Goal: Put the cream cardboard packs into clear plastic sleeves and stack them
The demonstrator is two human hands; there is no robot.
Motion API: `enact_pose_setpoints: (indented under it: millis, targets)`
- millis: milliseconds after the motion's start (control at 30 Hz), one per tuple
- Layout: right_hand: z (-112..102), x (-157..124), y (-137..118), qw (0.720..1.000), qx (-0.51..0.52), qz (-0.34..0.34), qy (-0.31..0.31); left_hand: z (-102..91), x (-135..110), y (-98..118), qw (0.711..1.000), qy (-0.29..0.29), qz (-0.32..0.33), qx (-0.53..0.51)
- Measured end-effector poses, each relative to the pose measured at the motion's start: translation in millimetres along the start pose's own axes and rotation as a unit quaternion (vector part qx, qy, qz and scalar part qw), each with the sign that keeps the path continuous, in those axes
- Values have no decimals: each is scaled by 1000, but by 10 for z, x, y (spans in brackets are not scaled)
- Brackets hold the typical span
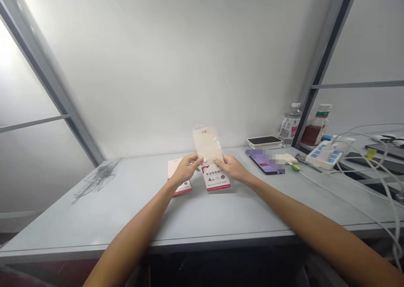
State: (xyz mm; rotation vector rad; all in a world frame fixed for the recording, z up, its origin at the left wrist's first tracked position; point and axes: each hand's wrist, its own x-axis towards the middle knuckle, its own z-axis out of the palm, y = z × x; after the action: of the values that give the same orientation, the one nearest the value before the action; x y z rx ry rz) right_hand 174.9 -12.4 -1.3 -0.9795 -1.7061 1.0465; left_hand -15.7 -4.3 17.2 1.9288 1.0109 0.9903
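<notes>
Pinch only: the clear packet stands upright between both hands, near the middle of the counter's back edge, lower end at or just above the surface. Left grip and right grip are each closed to fingertips on its side edges. We judge the slick film could slip or buckle, dropping onto the second packet beside our left hand.

Both arms reach forward, left hand and right hand pinching.
</notes>
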Motion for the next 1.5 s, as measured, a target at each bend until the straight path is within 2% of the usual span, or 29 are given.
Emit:
enact_pose_setpoints:
  millis: [133,233,333,400,433,467,500,700,833,900,1100,1300,1500]
  targets:
    - [-25,39,8,1000,-2,1,10,-38,36,-18,996,57,32,-54]
    - [-90,83,25,999,-8,7,44,-181,49,-20,992,105,28,-72]
    - [-243,138,75,993,-52,18,102,-426,52,-51,981,187,-42,23]
    - [-383,180,133,979,-146,41,135,-607,52,-96,958,220,-97,156]
    - [-456,200,170,962,-223,60,145,-688,52,-125,943,223,-117,216]
    - [-527,218,211,936,-312,83,139,-759,51,-158,930,215,-136,264]
    - [-592,232,254,924,-343,102,133,-817,49,-194,919,199,-158,300]
    - [-799,213,437,864,-448,207,104,-932,-1,-400,884,77,-289,360]
    - [-833,166,384,808,-523,252,101,-954,-38,-414,836,57,-352,417]
    - [-853,162,330,790,-549,254,97,-971,-46,-367,823,50,-362,434]
    - [-881,162,247,784,-563,248,79,-948,-68,-236,826,22,-368,427]
    - [-841,129,251,788,-541,293,28,-865,-67,-277,803,-69,-436,400]
    - [-904,165,333,804,-501,320,6,-858,-46,-301,812,-76,-421,398]
